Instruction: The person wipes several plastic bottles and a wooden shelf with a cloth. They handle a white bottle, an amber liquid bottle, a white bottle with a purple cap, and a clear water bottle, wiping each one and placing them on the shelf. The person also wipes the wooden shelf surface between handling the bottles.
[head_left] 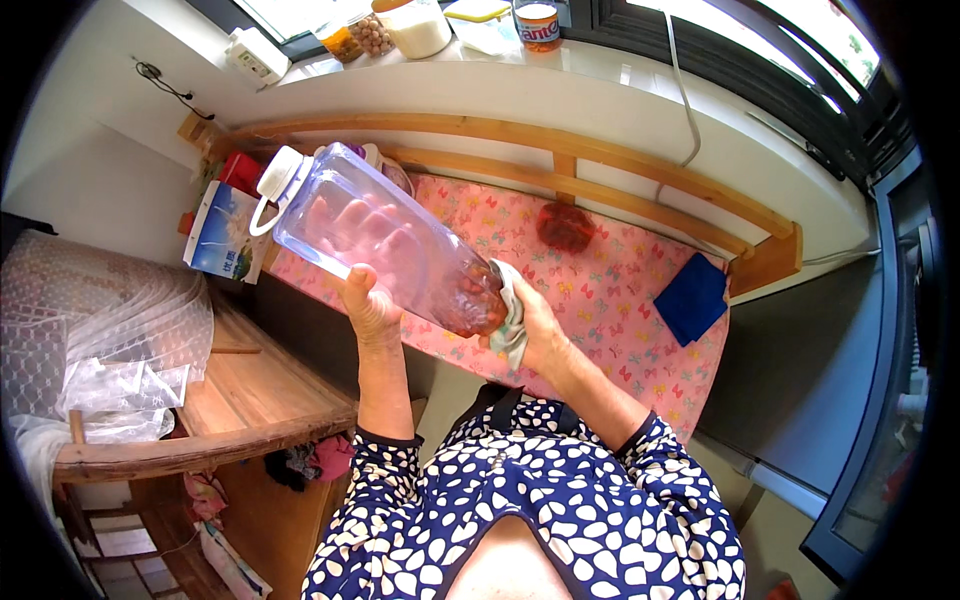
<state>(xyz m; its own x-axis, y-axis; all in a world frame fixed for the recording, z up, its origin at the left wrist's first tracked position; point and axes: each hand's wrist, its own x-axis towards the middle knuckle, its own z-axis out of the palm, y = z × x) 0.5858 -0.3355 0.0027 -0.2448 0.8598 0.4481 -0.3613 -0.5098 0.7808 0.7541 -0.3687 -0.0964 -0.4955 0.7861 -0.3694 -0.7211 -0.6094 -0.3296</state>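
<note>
**Pink butterfly cloth below, clear jar held tilted between two hands**

Pink butterfly-print cloth spread over a wooden-railed surface, under a white window ledge crowded with containers. Above the cloth, held in the air: a large clear plastic jar, tilted, white cap up and away from the fingers, dark reddish contents settled at the base. Left hand clasped under the jar's middle, fingers wrapped round the far side and seen faintly through the plastic. Right hand cupped against the base, pressing a pale cloth to it, fingers closed over that cloth. Beyond the right fingertips, a reddish bag lying on the print; farther off to that side, a folded blue cloth. Past the left fingers, near the cap, a blue-and-white carton. Down beside the left forearm, a wooden bench with crumpled clear plastic.
</note>
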